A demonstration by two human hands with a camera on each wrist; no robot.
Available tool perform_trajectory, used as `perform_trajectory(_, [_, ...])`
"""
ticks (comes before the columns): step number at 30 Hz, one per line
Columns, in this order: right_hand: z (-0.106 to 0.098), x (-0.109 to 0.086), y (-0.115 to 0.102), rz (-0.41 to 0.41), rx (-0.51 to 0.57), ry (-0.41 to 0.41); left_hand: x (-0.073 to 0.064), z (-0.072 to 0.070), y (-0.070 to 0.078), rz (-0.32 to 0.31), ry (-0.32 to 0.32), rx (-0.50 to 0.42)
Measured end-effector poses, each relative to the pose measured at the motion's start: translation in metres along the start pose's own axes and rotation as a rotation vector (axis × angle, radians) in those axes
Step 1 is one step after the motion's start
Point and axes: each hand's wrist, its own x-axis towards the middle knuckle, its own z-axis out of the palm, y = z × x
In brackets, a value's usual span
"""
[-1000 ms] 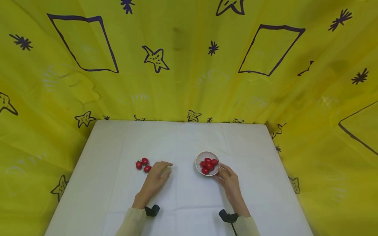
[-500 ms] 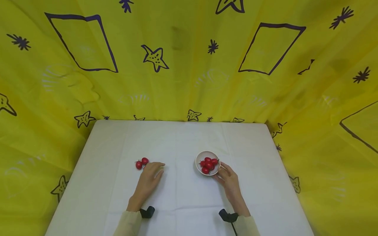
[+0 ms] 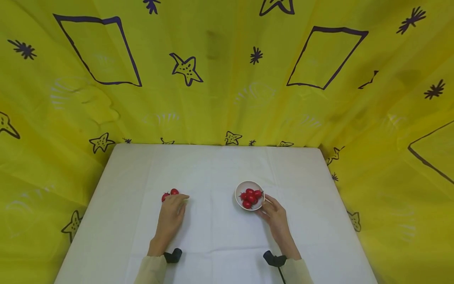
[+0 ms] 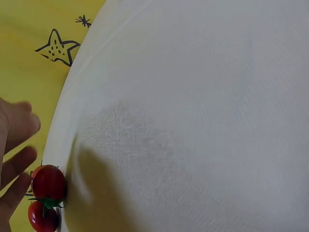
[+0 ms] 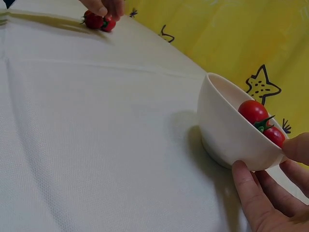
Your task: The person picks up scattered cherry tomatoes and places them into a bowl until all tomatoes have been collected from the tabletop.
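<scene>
My left hand [image 3: 169,217] hovers over the small cherry tomatoes [image 3: 174,191] on the left of the table, its fingers loosely bent and apart. The left wrist view shows its fingertips close beside a dark red cherry tomato [image 4: 49,182], with another tomato [image 4: 43,216] just below. In the head view this hand hides part of the group. On the right, a white bowl [image 5: 224,125] stands on the table. My right hand [image 3: 276,219] holds it, thumb at the rim and fingers against its outer side. Several red cherry tomatoes [image 5: 253,112] with green stems lie inside.
A white cloth [image 3: 213,169] covers the table. Yellow curtains [image 3: 220,98] with dark star and frame drawings rise along its back and both sides. Black wrist cameras [image 3: 173,255] sit at both cuffs.
My left hand has moved left, and now covers the nearest tomato and part of another. The right hand and the bowl have stayed in place.
</scene>
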Motion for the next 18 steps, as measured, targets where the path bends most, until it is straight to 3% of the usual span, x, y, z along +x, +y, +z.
perform_trajectory(5, [0.0,0.0,0.0,-0.003,-0.006,0.001,-0.002,-0.005,0.001,-0.072,0.065,0.053])
perform_trajectory(9, [-0.001,0.0,0.001,-0.002,-0.01,-0.004,-0.005,-0.007,-0.001,-0.115,0.055,0.065])
perform_trajectory(18, [-0.002,0.004,0.004,-0.004,-0.015,0.009,-0.013,-0.007,-0.007,-0.129,0.034,0.092])
